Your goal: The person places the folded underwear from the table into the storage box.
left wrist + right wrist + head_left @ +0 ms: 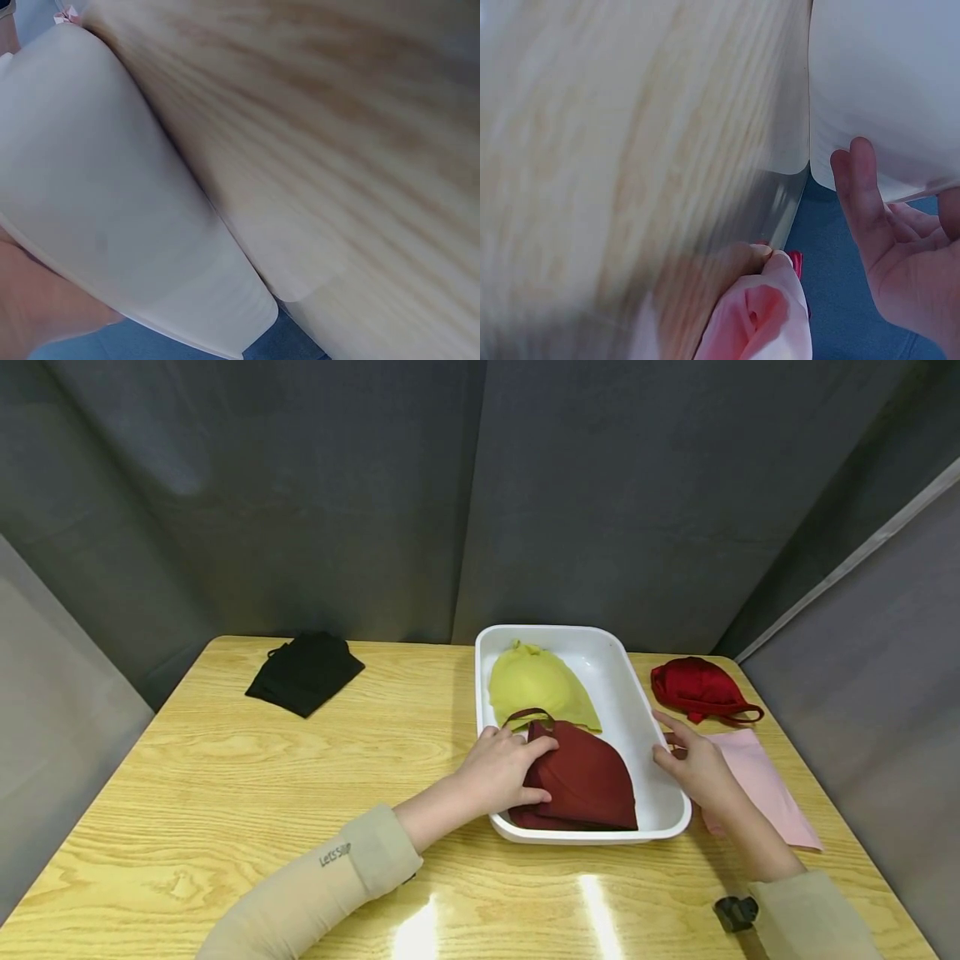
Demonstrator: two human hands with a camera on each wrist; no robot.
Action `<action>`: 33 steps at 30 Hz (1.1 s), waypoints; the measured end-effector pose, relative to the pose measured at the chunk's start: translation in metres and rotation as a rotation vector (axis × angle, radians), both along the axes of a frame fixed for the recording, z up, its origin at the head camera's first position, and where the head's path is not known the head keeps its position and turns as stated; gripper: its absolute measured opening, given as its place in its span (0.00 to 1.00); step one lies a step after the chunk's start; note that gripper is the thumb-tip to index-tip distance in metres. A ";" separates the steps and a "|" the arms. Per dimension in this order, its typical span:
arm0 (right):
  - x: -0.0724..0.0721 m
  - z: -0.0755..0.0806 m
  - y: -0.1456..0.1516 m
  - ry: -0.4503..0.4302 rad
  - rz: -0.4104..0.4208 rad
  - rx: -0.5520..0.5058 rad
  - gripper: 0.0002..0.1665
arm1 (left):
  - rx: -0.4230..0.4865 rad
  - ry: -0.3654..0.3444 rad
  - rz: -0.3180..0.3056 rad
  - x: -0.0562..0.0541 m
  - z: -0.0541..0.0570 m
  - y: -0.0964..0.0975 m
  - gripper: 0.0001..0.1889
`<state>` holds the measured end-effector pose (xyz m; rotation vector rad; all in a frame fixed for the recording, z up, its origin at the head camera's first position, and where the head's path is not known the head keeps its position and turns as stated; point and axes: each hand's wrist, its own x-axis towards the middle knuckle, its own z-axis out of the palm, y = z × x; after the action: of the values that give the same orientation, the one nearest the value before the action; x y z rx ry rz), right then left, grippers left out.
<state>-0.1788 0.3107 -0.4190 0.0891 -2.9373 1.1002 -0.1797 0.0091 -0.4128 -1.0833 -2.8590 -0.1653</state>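
Note:
A dark red folded bra (581,777) lies in the near half of a white plastic tray (592,837), its strap looped at the upper left. My left hand (504,768) reaches over the tray's left rim, with thumb and forefinger spread apart on the bra's left edge. Behind it in the tray sits a yellow-green folded bra (536,685). At the right rim is my right hand (697,766), fingers fairly straight against the wall. The right wrist view shows two extended fingers (862,176) along the tray's outer wall. In the left wrist view the tray wall (112,165) hides most of the left hand.
A shiny red bra (697,685) lies on the wooden table (300,793) at the back right. Nearer, a pink cloth (757,785) lies beside the tray, partly behind the right arm. A black folded garment (306,672) is at the back left. Grey curtains (337,510) hang behind the table.

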 end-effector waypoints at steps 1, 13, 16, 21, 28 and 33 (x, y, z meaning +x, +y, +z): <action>0.000 0.000 0.000 0.002 0.000 0.002 0.34 | -0.012 0.004 -0.001 0.000 0.000 0.000 0.36; 0.002 -0.001 0.000 -0.017 -0.010 -0.016 0.35 | -0.016 -0.005 0.024 0.004 0.005 -0.001 0.39; 0.001 -0.002 0.000 -0.019 -0.013 -0.022 0.35 | -0.008 0.005 0.033 0.007 0.007 -0.003 0.40; 0.000 -0.003 0.001 -0.005 -0.005 -0.017 0.35 | 0.031 0.011 0.033 0.010 0.011 -0.008 0.39; 0.000 -0.004 0.001 -0.015 -0.013 -0.031 0.35 | 0.113 -0.027 0.027 0.014 0.022 -0.017 0.36; 0.000 -0.004 0.001 -0.036 -0.019 -0.058 0.35 | 0.163 -0.064 0.028 0.018 0.033 -0.024 0.35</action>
<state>-0.1785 0.3120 -0.4227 0.0409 -2.9282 1.1966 -0.1615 -0.0152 -0.3796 -1.0242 -2.8541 -0.4312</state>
